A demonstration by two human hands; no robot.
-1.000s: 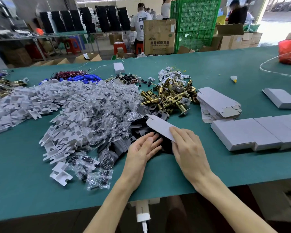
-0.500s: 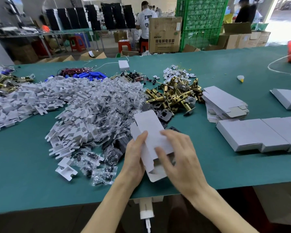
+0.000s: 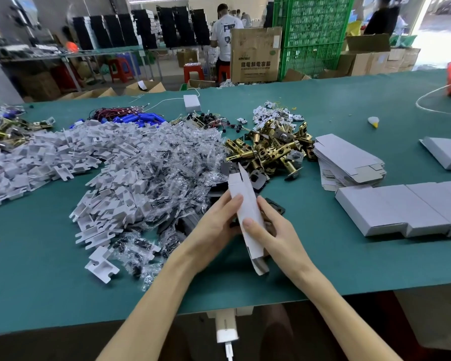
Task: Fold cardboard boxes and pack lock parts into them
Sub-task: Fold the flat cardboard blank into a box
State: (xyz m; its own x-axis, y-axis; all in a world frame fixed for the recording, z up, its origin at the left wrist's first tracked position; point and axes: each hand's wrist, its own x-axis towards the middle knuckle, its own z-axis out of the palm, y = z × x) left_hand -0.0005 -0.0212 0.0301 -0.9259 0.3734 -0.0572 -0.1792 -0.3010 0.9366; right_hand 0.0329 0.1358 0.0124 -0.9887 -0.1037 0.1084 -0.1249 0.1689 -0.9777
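Fingers of left hand and right hand grip cardboard box from either side | box part-folded, tilted, held just above green surface | brass lock parts beyond

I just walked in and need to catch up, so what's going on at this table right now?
A person is shaping a white cardboard box, pinching it with the left hand and the right hand over the green table. Its end flaps are open and no part shows inside it. Brass latches lie in a pile just beyond. A stack of flat blanks sits to the right, with a row of folded boxes nearer the table's edge.
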